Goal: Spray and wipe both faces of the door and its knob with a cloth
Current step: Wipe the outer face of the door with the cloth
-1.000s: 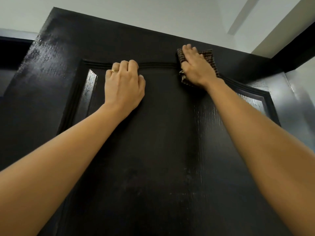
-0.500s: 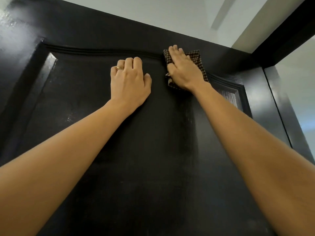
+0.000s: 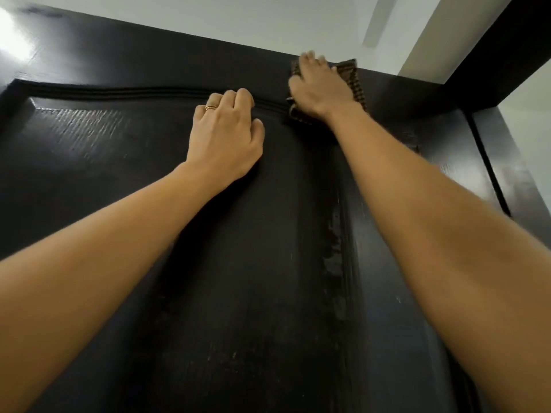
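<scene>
high on the door (image 3: 238, 293), right hand (image 3: 320, 87) presses cloth (image 3: 354, 84) flat.

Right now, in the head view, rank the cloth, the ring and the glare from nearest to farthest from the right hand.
1. cloth: pressed under the right hand, touching it.
2. ring: to the left, on the left hand.
3. glare: far left, at the top corner of the door.
</scene>
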